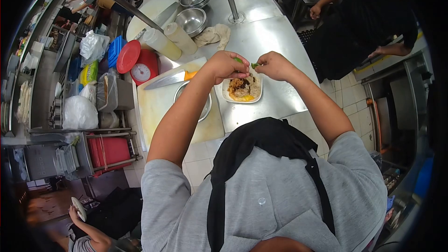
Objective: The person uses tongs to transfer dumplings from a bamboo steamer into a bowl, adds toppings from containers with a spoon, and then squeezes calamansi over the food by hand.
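Observation:
Both of my hands are over a small white square bowl on the steel table. In it lie a pale grainy food, a browner crumbly part with dark bits, and something yellow at the near side. Pinched in the fingers of my left hand is a green leaf, mostly covered by the fingers. My right hand is closed on a small green sprig just above the bowl's far edge. A gap of a few centimetres separates the two hands.
Left of the bowl, a cutting board carries a knife with an orange handle and a metal bowl. Beyond stand squeeze bottles, a cloth and a red scale. A person in black stands at right.

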Available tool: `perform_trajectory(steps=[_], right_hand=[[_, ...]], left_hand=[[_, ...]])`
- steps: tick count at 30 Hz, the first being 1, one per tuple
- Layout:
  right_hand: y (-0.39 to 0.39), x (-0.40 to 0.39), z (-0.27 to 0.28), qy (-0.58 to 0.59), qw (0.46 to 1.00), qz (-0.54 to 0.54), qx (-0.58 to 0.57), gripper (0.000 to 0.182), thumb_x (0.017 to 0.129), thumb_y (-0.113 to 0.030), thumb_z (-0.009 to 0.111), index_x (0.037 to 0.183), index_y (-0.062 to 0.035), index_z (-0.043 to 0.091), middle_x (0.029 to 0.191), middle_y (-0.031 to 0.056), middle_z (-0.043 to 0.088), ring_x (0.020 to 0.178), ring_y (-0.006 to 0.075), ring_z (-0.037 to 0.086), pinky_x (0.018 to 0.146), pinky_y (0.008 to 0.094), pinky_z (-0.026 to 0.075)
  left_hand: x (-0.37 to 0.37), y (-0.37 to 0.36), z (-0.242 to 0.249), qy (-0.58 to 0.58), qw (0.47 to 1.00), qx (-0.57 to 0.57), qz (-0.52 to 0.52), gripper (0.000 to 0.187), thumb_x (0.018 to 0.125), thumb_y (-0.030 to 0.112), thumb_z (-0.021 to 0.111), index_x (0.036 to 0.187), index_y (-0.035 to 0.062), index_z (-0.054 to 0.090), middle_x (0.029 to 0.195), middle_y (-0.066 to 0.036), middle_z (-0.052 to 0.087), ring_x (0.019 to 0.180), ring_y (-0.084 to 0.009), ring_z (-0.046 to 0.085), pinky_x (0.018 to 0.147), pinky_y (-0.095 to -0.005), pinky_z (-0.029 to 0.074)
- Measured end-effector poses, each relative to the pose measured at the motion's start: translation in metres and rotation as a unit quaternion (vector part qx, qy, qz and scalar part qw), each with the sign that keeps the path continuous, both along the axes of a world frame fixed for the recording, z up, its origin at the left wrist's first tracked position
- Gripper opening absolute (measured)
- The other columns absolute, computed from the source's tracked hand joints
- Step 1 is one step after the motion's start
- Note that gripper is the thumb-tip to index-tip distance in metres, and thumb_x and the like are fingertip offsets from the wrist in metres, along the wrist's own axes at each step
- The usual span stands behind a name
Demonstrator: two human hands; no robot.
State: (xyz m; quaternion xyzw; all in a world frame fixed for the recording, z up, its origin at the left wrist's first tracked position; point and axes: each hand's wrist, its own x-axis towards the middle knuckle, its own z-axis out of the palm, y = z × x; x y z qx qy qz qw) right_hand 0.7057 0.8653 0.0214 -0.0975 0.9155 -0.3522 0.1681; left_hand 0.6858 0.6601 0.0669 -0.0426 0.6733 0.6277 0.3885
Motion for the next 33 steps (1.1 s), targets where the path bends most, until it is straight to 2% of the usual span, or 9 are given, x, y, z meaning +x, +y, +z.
perform_trajectory(steps=[1,4,10,20,22,25,29,31,33], right_hand=[[-0.002,0.002,0.004,-0.016,0.999,-0.003,0.034,0.031,0.080,-0.026,0.066,0.099,-0.0025,0.071,0.096,0.0183,0.069,0.090,0.0307,0.066,0.082,0.0375,0.052],[-0.002,0.000,-0.008,-0.020,0.998,-0.027,0.058,0.030,0.079,-0.026,0.066,0.098,-0.0032,0.071,0.096,0.0179,0.069,0.090,0.0306,0.066,0.082,0.0376,0.052],[0.001,0.002,-0.013,-0.018,0.997,-0.028,0.063,0.030,0.078,-0.025,0.066,0.099,-0.0043,0.072,0.097,0.0180,0.069,0.092,0.0302,0.066,0.084,0.0376,0.052],[0.004,0.000,-0.028,-0.032,0.998,-0.019,0.057,0.028,0.077,-0.024,0.066,0.095,-0.0033,0.072,0.097,0.0181,0.068,0.089,0.0307,0.066,0.082,0.0374,0.052],[0.001,0.002,-0.030,-0.046,0.998,-0.044,0.011,0.025,0.077,-0.021,0.066,0.094,-0.0034,0.071,0.094,0.0181,0.068,0.086,0.0302,0.066,0.080,0.0370,0.053],[0.001,0.004,-0.021,-0.083,0.993,-0.072,-0.030,0.021,0.076,-0.017,0.065,0.090,-0.0032,0.071,0.091,0.0178,0.068,0.084,0.0298,0.066,0.078,0.0369,0.053],[0.006,0.000,-0.025,-0.039,0.998,-0.056,0.016,0.018,0.076,-0.015,0.063,0.088,-0.0036,0.070,0.092,0.0165,0.068,0.082,0.0288,0.066,0.077,0.0369,0.053],[0.005,0.000,-0.020,-0.067,0.996,-0.018,0.055,0.017,0.077,-0.012,0.060,0.089,-0.0058,0.070,0.097,0.0144,0.068,0.086,0.0271,0.066,0.079,0.0368,0.053],[-0.003,0.002,-0.024,-0.017,0.994,0.004,0.105,0.018,0.077,-0.011,0.059,0.091,-0.0068,0.071,0.097,0.0136,0.068,0.089,0.0261,0.066,0.080,0.0366,0.052]], left_hand=[[0.000,0.002,-0.002,0.032,0.999,-0.031,-0.015,0.016,0.075,-0.007,0.069,0.089,-0.0060,0.062,0.084,-0.014,0.067,0.075,-0.0217,0.069,0.066,-0.0260,0.059],[-0.002,0.011,-0.006,0.071,0.990,-0.107,-0.058,0.009,0.073,-0.009,0.068,0.081,-0.0060,0.064,0.081,-0.013,0.067,0.070,-0.0208,0.069,0.064,-0.0262,0.059],[-0.002,0.025,-0.006,0.182,0.945,-0.231,-0.146,0.010,0.071,-0.006,0.071,0.081,-0.0056,0.068,0.075,-0.012,0.068,0.065,-0.0170,0.068,0.063,-0.0259,0.058],[-0.001,0.026,0.004,0.247,0.921,-0.252,-0.164,0.009,0.068,-0.003,0.072,0.077,-0.0035,0.070,0.070,-0.011,0.067,0.063,-0.0152,0.067,0.058,-0.0257,0.054],[0.001,0.025,0.004,0.291,0.887,-0.309,-0.180,0.009,0.068,-0.001,0.072,0.076,-0.0029,0.070,0.068,-0.010,0.067,0.063,-0.0145,0.067,0.058,-0.0263,0.053],[0.002,0.019,-0.014,0.301,0.887,-0.307,-0.165,0.011,0.067,0.001,0.072,0.077,-0.0031,0.070,0.066,-0.009,0.066,0.062,-0.0134,0.066,0.057,-0.0266,0.052],[0.005,0.000,-0.041,0.266,0.922,-0.263,-0.100,0.012,0.070,-0.002,0.071,0.081,-0.0053,0.068,0.071,-0.011,0.067,0.064,-0.0152,0.066,0.060,-0.0257,0.054],[0.008,-0.007,-0.050,0.127,0.985,-0.102,0.051,0.013,0.070,-0.005,0.072,0.081,-0.0023,0.068,0.074,-0.011,0.067,0.067,-0.0160,0.066,0.062,-0.0271,0.056],[0.009,-0.012,-0.054,0.092,0.990,-0.060,0.092,0.011,0.072,-0.007,0.070,0.083,-0.0040,0.066,0.075,-0.012,0.067,0.068,-0.0166,0.066,0.061,-0.0262,0.056]])
